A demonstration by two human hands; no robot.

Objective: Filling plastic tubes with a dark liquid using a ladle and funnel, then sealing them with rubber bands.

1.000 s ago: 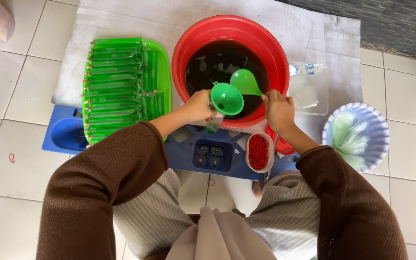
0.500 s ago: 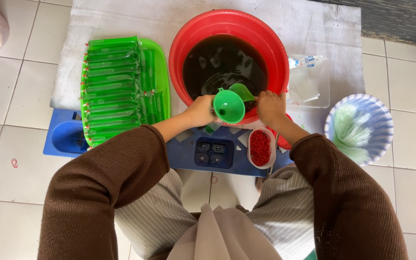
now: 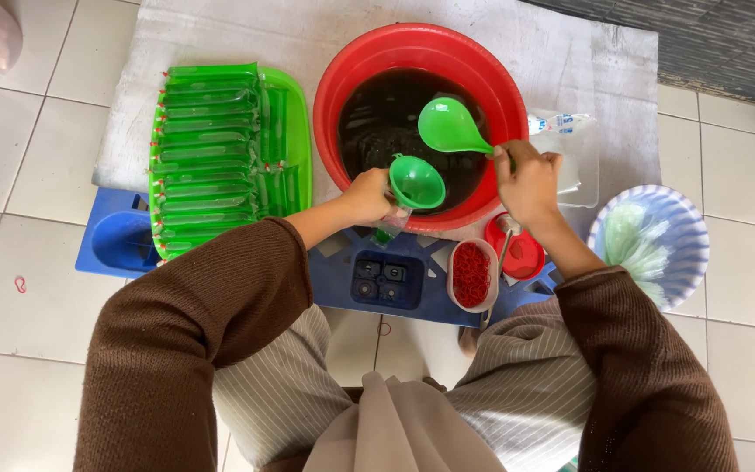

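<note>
Ladle (image 3: 447, 125), green, gripped by its handle in right hand (image 3: 528, 179), fingers clenched round the stem, bowl raised over the dark liquid (image 3: 377, 122) inside the red basin (image 3: 334, 87). Left hand (image 3: 367, 194) closed on a green funnel (image 3: 417, 182) at the basin's near rim, pinching with it the mouth of a small clear bag (image 3: 391, 229) that hangs below the spout; hard to tell how much is in the bag. Funnel just beside the ladle, lower and nearer the body, the two not touching. Basin set at the near edge of a grey mat (image 3: 246, 35) spread on the tiled floor. Towards the mat's left edge, a green tray (image 3: 294, 96) stacked with long sealed green packets (image 3: 207, 149) in a tidy row. At the right edge, a loose pile of clear plastic bags (image 3: 565, 144). Nearer, off the mat, a blue crate (image 3: 386, 280) bearing a white cup of red rubber bands (image 3: 472, 275) and a red lid (image 3: 522, 253); to the right, a striped blue-and-white bowl (image 3: 692, 236). Judging by this: mid-fill, ladle between scoop and pour. Next calls for bringing the ladle's lip squarely above the funnel, tipping slowly, keeping the bag's mouth tight against the spout and upright.
</note>
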